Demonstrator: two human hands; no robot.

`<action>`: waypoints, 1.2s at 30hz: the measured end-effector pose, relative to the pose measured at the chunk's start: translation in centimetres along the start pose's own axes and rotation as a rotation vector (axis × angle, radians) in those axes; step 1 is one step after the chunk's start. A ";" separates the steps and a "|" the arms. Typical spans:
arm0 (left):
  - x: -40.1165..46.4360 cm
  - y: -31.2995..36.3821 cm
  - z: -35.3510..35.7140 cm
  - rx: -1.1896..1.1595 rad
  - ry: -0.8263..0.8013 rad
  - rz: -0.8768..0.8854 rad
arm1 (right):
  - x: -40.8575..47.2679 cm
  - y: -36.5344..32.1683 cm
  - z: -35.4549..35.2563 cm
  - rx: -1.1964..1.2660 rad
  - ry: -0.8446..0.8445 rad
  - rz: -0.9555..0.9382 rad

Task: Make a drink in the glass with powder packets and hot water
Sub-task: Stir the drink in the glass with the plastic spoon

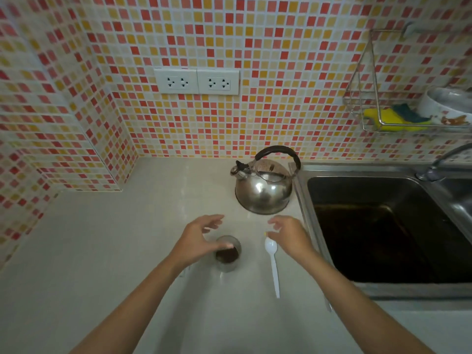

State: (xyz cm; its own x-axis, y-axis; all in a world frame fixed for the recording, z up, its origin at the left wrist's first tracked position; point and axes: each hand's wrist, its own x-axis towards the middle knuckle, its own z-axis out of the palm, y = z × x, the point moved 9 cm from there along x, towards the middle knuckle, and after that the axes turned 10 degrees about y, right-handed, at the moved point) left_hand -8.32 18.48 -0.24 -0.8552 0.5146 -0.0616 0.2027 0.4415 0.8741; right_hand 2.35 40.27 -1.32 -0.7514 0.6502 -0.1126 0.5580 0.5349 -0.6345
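Note:
A small clear glass (228, 254) stands on the pale counter (102, 238) with brown powder at its bottom. My left hand (196, 241) hovers just left of and over the glass, fingers spread, holding nothing. My right hand (290, 236) floats to the right, fingers apart, above the bowl end of a white plastic spoon (272, 264) lying on the counter. A shiny steel kettle (264, 185) with a black handle sits behind both hands. No powder packets are visible.
A steel sink (383, 226) with a dark basin lies right of the spoon, a tap (444, 159) at its back. A wire rack (378, 108) on the tiled wall holds a yellow sponge and a bowl. Two wall sockets (196, 81) sit above the counter.

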 end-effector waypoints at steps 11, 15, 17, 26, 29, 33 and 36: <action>-2.8 -1.7 2.5 -0.102 -0.028 0.001 | -8.0 6.2 4.1 -0.166 0.056 0.306; -2.9 -2.2 2.7 -0.120 -0.021 -0.020 | -8.3 7.5 4.4 -0.137 0.075 0.400; -2.9 -2.4 2.7 -0.128 -0.019 -0.019 | -8.3 8.1 4.4 -0.137 0.062 0.437; -2.9 -2.9 2.7 -0.126 -0.004 0.005 | -8.0 4.9 -2.0 0.430 0.425 0.303; -2.8 -3.2 2.7 -0.128 0.001 -0.003 | -8.4 0.6 -5.7 0.591 0.476 0.101; -2.9 -3.5 2.8 -0.121 0.006 -0.002 | -8.8 -4.4 -6.9 0.597 0.400 -0.111; -2.9 -3.7 2.8 -0.102 0.009 -0.002 | -8.6 -7.3 -3.9 0.341 0.230 -0.214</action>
State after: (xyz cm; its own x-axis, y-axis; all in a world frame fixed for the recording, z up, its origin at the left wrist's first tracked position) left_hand -5.26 17.44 -4.61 -0.8596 0.5075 -0.0594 0.1518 0.3646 0.9187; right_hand 6.07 32.86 7.28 -0.7183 0.6674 0.1965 0.2221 0.4876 -0.8444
